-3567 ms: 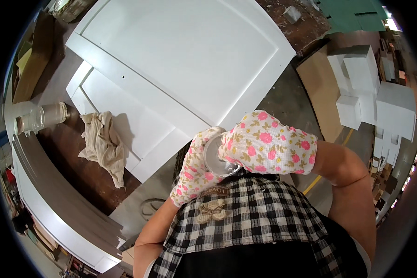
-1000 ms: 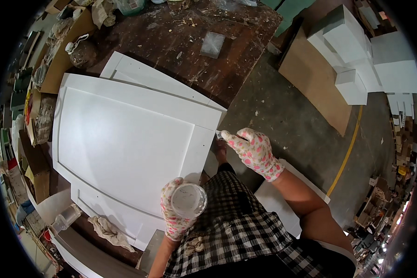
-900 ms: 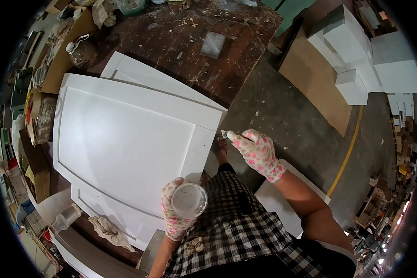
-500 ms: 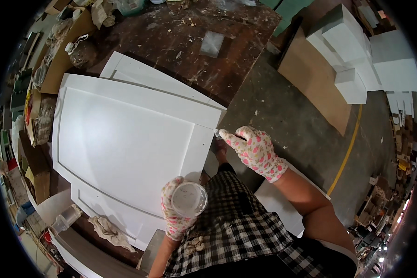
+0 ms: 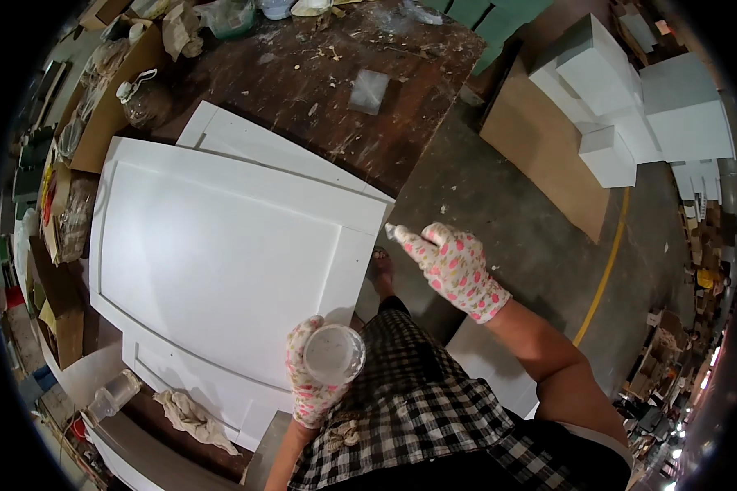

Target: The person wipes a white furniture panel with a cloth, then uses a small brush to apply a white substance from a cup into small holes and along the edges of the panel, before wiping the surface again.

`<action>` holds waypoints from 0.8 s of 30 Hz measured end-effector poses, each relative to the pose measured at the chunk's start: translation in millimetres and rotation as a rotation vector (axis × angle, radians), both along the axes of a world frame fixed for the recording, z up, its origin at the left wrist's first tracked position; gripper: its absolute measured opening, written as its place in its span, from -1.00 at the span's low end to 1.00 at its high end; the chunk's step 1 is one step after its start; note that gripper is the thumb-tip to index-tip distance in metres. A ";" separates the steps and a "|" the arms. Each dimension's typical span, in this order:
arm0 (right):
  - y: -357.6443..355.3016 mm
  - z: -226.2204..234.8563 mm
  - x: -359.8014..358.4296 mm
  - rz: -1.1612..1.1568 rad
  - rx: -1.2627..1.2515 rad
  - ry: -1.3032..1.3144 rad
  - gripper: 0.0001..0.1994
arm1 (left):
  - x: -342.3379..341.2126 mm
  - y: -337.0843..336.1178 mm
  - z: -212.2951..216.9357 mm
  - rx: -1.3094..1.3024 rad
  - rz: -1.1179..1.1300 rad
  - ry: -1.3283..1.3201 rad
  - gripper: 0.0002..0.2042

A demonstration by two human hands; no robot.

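Your left hand [image 5: 313, 380], in a floral glove, wraps its fingers around a small clear plastic cup [image 5: 334, 354], gripping it upright with its whitish inside showing, just off the near edge of the large white door panel [image 5: 221, 262]. That panel lies flat on a dark, paint-spattered workbench [image 5: 319, 74], on top of a second white panel whose edges stick out at the top and bottom. Your right hand [image 5: 454, 266], gloved the same way, reaches toward the panel's right corner, fingers loosely curled with the paint-whitened index fingertip [image 5: 391, 231] extended right at the corner's edge. A crumpled rag [image 5: 190, 417] lies near the panel's lower-left edge, beside a plastic bottle [image 5: 113, 394]
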State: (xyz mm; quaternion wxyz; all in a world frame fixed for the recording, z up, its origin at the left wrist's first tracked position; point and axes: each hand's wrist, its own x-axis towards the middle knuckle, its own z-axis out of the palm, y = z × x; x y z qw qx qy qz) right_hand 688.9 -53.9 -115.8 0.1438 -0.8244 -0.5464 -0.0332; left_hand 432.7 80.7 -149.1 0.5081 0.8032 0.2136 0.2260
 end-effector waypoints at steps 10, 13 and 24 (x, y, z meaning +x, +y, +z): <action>-2.9 -2.0 12.3 -0.059 0.094 0.033 -0.60 | 1.1 -5.4 2.1 0.021 0.036 0.051 -0.22; -3.2 0.4 8.6 -0.076 0.166 0.192 -0.63 | 3.5 -8.4 3.9 -0.003 0.057 0.048 -0.23; -5.1 -8.0 1.0 -0.066 0.361 0.429 -0.63 | 8.6 -8.1 2.1 0.015 0.094 0.047 -0.19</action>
